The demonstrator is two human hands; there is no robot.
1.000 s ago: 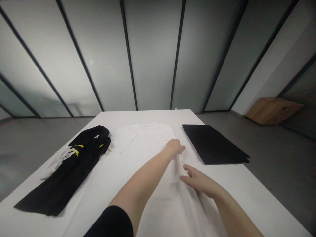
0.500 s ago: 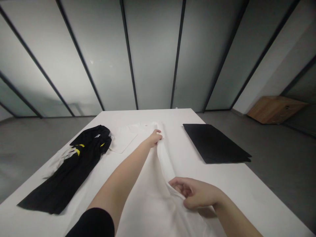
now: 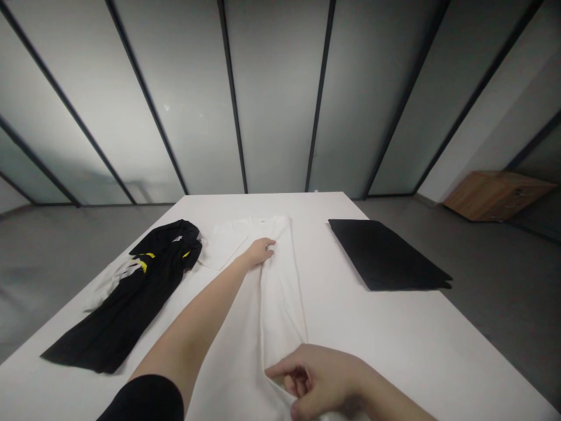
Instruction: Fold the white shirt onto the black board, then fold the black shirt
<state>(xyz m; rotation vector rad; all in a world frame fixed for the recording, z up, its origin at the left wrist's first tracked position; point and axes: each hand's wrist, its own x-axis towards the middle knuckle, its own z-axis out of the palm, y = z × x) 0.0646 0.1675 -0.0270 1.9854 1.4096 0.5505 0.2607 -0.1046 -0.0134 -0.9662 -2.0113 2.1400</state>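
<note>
Right now the white T-shirt (image 3: pixel 280 292) lies lengthwise on the table (image 3: pixel 372 333), one side folded in. The left hand (image 3: pixel 258 252) rests near its collar, fingers together on the cloth (whether they pinch it, I cannot tell). The right hand (image 3: pixel 316 381) sits at the shirt's near end, fingers curled and clamped on the folded edge. A black jersey (image 3: pixel 131 298) lies just left of the shirt; a black sheet (image 3: pixel 381 255) lies to its right, farther off.

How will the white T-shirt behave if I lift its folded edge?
The T-shirt will probably hang limp, since its fold lies soft and the cloth looks thin. It is likely light, and may slide on the smooth table if tugged.
</note>
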